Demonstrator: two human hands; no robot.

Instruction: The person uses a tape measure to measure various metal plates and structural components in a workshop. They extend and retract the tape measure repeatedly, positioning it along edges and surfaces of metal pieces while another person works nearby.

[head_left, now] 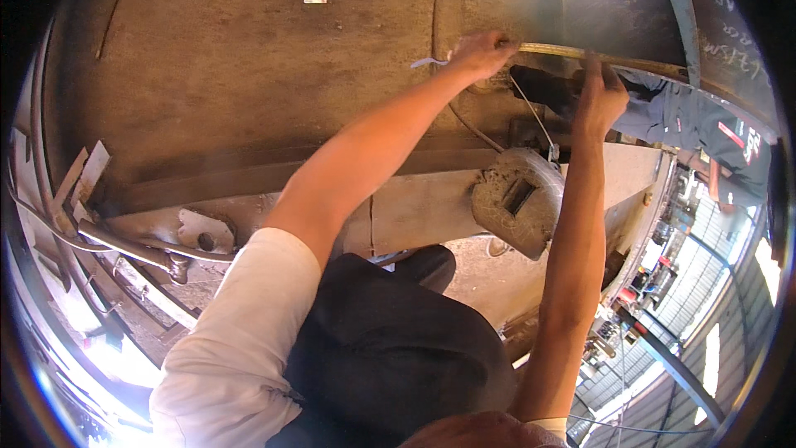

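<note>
A narrow yellow measuring tape [549, 50] runs along the lower edge of a dark metal panel [630, 8]. My left hand [483, 54] is closed on the tape's left part, thumb and fingers pinched together. A pale, curled strip [427, 62] sticks out to the left of that hand; whether it belongs to the tape I cannot tell. Farther right, my right hand [603, 99] has its fingers raised to the tape and closed at its edge. Both arms are stretched forward over a large brown metal surface [274, 58].
A rounded metal plate with a rectangular slot [543, 191] stands between my arms, near a thin rod [532, 112]. Another person in dark clothing [725, 137] is at the right. A holed bracket [206, 232] and cables [124, 247] lie left. Metal beams [672, 365] show lower right.
</note>
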